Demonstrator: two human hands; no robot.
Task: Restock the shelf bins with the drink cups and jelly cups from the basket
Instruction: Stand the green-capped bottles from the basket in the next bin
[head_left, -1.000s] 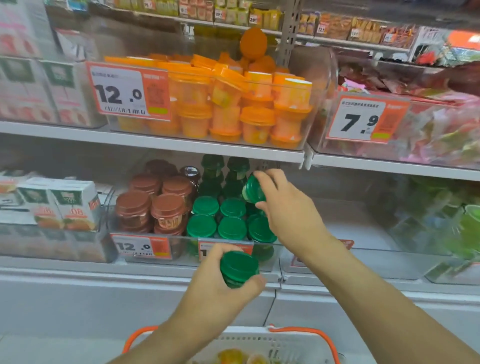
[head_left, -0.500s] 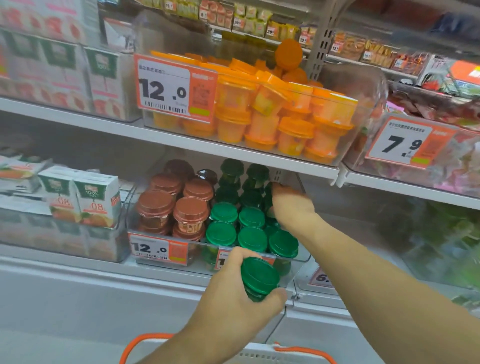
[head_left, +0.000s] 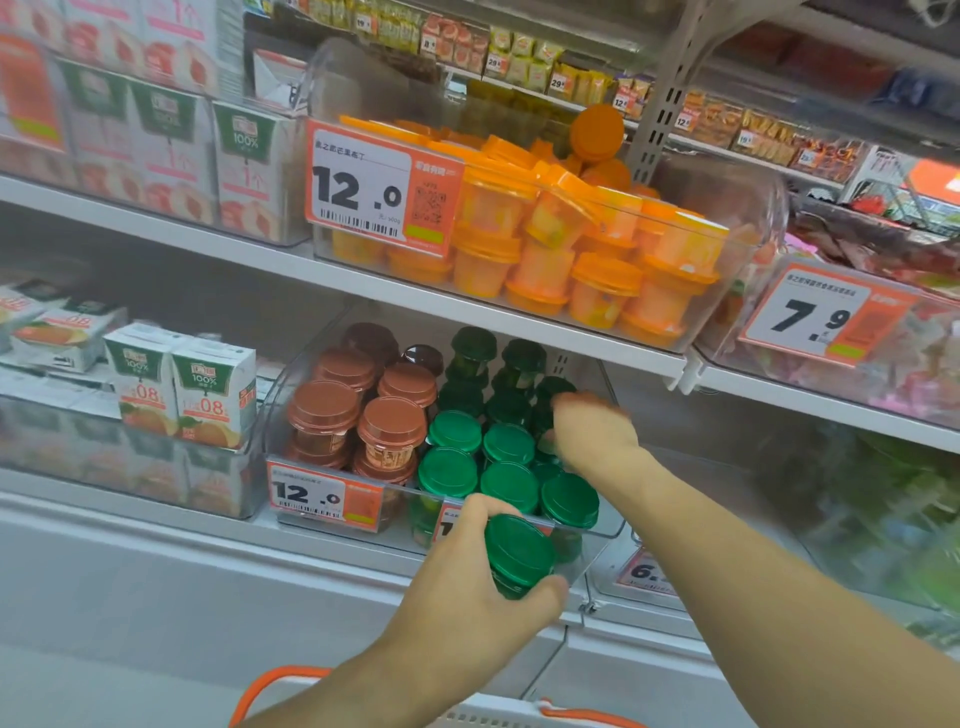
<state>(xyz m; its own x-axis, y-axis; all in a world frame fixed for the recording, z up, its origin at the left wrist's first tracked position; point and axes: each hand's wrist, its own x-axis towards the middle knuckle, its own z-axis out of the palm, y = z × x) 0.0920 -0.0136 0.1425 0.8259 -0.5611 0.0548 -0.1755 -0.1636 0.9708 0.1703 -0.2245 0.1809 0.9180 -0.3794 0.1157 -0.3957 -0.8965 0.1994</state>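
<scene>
Hands | left grips green-lidded cup | right in bin, grip unclear

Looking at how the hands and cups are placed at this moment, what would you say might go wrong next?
1. The right hand reaches deep among the stacked green-lidded cups; a nudge might topple a stack.
2. The left hand grips one green-lidded cup just outside the clear bin; the front rows look full, so forcing it in may dislodge neighbours.
3. The right hand is blurred, so whether it holds anything is unclear.
</scene>
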